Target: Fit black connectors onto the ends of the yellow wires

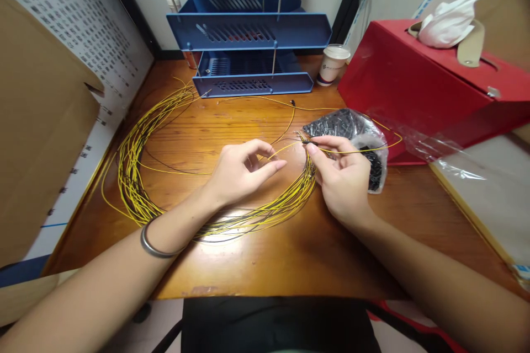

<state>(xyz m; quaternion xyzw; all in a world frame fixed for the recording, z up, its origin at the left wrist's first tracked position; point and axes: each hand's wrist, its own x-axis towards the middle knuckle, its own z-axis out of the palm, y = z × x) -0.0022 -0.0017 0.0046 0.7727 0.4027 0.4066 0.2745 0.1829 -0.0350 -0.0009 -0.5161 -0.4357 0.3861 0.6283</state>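
My right hand pinches a small black connector between thumb and index finger, with wire ends beside it. A yellow wire runs from this pinch leftward into my left hand. The left fingers curl loosely around that wire, the thumb stretched out toward the right. Under both hands lies a large coil of yellow and black wires, its right end close below my right hand. Partly behind the right hand sit clear plastic bags of small black parts.
A blue tiered file tray stands at the back of the wooden table. To its right are a paper cup and a large red tissue box. A loose yellow wire with a black end piece crosses the tabletop. Cardboard borders the left.
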